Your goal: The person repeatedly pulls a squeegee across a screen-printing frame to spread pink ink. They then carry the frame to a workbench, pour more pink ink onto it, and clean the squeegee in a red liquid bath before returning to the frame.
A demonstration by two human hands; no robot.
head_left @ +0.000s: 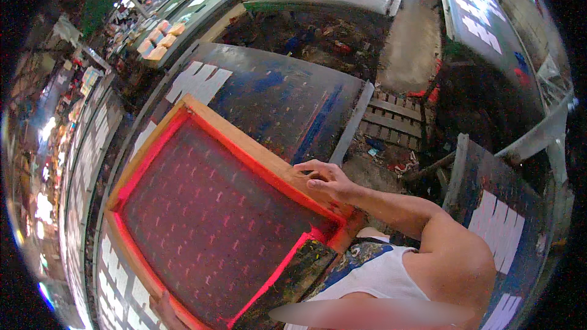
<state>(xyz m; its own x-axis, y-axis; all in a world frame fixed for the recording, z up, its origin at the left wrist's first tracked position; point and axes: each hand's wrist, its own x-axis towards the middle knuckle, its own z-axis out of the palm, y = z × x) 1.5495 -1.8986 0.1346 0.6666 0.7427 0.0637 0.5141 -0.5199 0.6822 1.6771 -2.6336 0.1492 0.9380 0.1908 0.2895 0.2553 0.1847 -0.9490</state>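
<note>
A large wooden screen-printing frame lies slanted in front of me, its inner border bright red-pink. Small pale figures repeat across its dark mesh. My right hand is on the frame's right-hand wooden bar, thumb and fingers curled at its edge. Low in the view, my left hand holds the near-left bar; part of it is hidden by the frame. Across the near end of the frame is a dark, paint-stained panel, close against my body.
The frame is over a long dark printing table with blue paint stains and white cut pieces. Other long tables stand right and ahead. Wooden slats and litter lie on the floor. Several pale stacks sit far left.
</note>
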